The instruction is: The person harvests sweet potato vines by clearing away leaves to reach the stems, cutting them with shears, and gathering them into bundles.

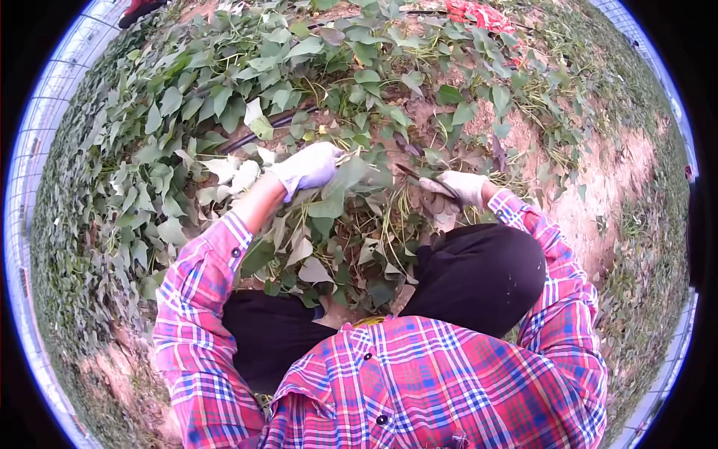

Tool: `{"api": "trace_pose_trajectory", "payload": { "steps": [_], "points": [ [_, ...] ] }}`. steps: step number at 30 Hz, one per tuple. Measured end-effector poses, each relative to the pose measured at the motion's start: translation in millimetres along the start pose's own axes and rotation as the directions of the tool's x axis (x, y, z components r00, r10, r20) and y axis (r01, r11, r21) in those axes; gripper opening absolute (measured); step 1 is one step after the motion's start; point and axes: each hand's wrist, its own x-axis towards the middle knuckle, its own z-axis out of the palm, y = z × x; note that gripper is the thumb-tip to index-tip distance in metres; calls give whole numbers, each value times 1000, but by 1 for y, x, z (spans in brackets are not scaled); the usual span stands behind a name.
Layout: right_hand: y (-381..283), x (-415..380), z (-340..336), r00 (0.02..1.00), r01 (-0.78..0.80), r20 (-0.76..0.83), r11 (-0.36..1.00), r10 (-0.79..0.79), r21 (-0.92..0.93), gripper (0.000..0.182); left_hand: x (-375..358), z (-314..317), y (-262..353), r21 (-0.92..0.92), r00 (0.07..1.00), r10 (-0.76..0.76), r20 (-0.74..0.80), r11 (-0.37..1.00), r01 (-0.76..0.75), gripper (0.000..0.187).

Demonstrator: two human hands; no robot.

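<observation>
My left hand [310, 168], in a white glove, is closed around a leafy vine [346, 183]. Its leaves, partly blurred, trail down and to the right of the fist. My right hand [460, 187], also gloved in white, grips a pair of scissors [407, 173] whose dark, rusty-looking blades point up and left. A gap of leaves and thin stems lies between the blades and my left hand. Below both hands, a heap of cut-looking vines and leaves [336, 251] rests in front of my knees.
Dense green vines [262, 71] spread ahead and to the left. A black hose [269, 129] runs through the leaves. Red netting [482, 15] lies at the top. Bare soil [606, 187] shows on the right. A shoe [138, 11] is visible at the upper left.
</observation>
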Motion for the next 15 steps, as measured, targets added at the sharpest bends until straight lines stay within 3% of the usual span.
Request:
{"api": "trace_pose_trajectory", "payload": {
  "steps": [1,3,4,6,7,9,10,13,15],
  "points": [
    [8,-5,14,998,-1,65,967,-16,255,71,26,24,-8,-88,994,-82,-70,993,76,28],
    [22,-12,35,985,-160,138,867,107,472,75,59,54,-2,-224,992,-111,-65,970,94,30],
    [50,-4,50,986,-155,137,789,91,594,78,72,66,3,-281,978,-211,3,938,203,28],
    [57,-8,63,980,-196,134,667,144,719,79,108,138,-36,-561,954,-263,-143,816,141,24],
    [45,-19,61,983,-186,149,569,112,801,77,116,159,-33,-705,925,-366,-104,683,191,21],
    [66,-6,69,962,-271,243,557,126,785,70,136,227,-75,-614,888,-445,-115,735,288,20],
    [48,-15,63,976,-216,196,469,92,857,67,133,240,-77,-565,874,-476,-96,749,346,20],
    [49,-4,70,997,-75,76,459,15,885,74,115,239,-40,-434,876,-462,-135,823,367,24],
    [48,-2,67,988,-151,147,451,46,880,77,108,211,-6,-400,824,-566,-30,762,508,26]
  ]
}}
